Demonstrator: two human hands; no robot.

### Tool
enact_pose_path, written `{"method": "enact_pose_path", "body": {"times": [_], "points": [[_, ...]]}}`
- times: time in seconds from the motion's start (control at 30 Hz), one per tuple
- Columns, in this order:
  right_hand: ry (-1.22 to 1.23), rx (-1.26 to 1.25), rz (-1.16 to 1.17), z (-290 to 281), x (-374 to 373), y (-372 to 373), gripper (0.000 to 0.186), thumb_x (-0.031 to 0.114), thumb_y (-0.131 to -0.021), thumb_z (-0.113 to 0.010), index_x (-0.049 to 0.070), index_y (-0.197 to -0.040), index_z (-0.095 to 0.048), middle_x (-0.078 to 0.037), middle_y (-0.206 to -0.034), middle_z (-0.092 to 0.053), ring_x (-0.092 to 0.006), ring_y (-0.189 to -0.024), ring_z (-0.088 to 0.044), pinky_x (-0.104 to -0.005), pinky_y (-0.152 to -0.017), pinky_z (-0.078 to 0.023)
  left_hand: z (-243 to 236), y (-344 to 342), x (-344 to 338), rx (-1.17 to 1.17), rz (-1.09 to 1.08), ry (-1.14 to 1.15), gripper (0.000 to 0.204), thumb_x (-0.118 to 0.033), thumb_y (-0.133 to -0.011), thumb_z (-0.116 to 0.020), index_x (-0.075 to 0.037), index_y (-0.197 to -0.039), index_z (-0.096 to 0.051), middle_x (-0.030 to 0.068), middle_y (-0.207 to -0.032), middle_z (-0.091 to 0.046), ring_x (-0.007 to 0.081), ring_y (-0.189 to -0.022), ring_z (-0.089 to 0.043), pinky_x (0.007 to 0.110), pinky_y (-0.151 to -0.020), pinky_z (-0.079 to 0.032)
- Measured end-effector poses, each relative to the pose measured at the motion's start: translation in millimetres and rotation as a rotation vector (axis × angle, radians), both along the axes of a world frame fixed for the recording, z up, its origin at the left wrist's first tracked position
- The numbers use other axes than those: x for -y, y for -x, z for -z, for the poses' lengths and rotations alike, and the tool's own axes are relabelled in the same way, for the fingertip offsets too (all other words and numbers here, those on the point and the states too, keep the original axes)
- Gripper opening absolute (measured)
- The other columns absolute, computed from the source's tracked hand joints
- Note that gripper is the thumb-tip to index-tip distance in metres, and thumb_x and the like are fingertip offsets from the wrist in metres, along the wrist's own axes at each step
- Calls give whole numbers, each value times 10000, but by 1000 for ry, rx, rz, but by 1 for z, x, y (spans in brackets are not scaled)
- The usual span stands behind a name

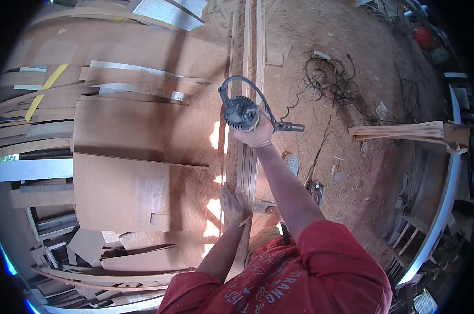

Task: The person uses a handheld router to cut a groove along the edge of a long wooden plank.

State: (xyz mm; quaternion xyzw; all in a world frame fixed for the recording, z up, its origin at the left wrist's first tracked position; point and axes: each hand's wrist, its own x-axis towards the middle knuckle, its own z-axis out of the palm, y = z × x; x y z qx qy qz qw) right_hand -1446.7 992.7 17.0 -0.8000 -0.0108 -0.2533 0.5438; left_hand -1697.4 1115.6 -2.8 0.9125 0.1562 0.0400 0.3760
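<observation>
Two sets of fingers split the work: the right hand (pixel 258 133) is wrapped tight around a grey handheld router (pixel 240 113), pressing it onto the long narrow timber strip (pixel 246 167), apparently so the tool tracks the strip's edge. Nearer the body, the left hand (pixel 232 203) lies flat and spread on the same strip, gripping nothing, seemingly to pin it against slipping. From the router a black power cord (pixel 247 81) loops up and clear of the strip. Plywood sheets (pixel 137 136) lie left; sawdust covers the dirt floor (pixel 362 172).
</observation>
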Motion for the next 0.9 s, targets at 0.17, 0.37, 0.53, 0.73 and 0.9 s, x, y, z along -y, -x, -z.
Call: {"method": "enact_pose_path", "body": {"times": [0.17,0.37,0.53,0.73,0.9], "points": [[-56,-22,10,5,11,-39,648,360,-687,-1014,70,-1221,-789,-123,-1118,-855,-257,-1003,-845,-390,-914,-668,-3,-2,2,-53,6,3,562,-274,-1110,-557,134,-1493,-499,385,-1319,-599,565,-1200,-608,613,-1043,-498],[-26,-81,38,-7,20,-105,662,491,-670,-1019,70,-1118,-774,-167,-1055,-838,-319,-1002,-842,-445,-886,-670,0,1,0,-131,-34,-16,581,-299,-1102,-566,115,-1504,-498,387,-1365,-596,567,-1251,-601,610,-1081,-493],[-68,-110,2,-15,37,-149,722,518,-725,-993,81,-1265,-796,-169,-1157,-854,-300,-1091,-839,-429,-949,-663,-3,-3,1,-145,-33,1,582,-289,-1096,-563,112,-1512,-491,385,-1387,-592,566,-1283,-587,627,-1113,-467],[-204,-346,1,-12,27,-106,765,516,-730,-993,68,-1312,-777,-160,-1207,-846,-307,-1140,-825,-428,-1018,-648,0,-4,3,-149,-35,63,608,-313,-1099,-569,112,-1524,-476,386,-1401,-587,569,-1288,-582,621,-1126,-458],[-225,-393,21,-30,-18,10,745,470,-693,-1023,80,-1282,-785,-132,-1193,-839,-300,-1078,-832,-447,-992,-657,5,1,-5,-132,-42,42,630,-344,-1106,-557,114,-1530,-470,387,-1402,-587,572,-1285,-582,626,-1116,-463]]}}
